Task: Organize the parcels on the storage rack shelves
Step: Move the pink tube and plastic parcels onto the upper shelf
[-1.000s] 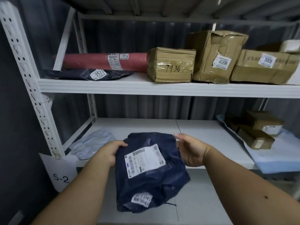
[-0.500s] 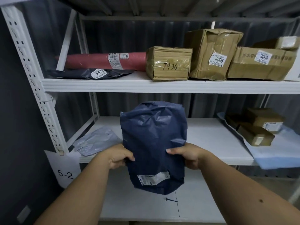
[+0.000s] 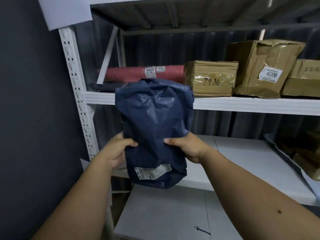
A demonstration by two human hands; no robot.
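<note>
White rack shelves (image 3: 242,105) face me. My left hand (image 3: 115,149) and right hand (image 3: 186,148) grip a navy mailer bag (image 3: 154,125) upright, a red roll (image 3: 131,74) at 12 o'clock behind it.

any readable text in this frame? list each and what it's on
"5732": small sticker on the red roll.
"79 36" or close, handwritten, uncertain: front of the small taped box.
"4006": white sticker on the tall taped box.
Print on the box at the right edge: too blurred.
Barcode label on the red roll: too small.
Label on the dark blue mailer bag: blurred, unreadable.
</note>
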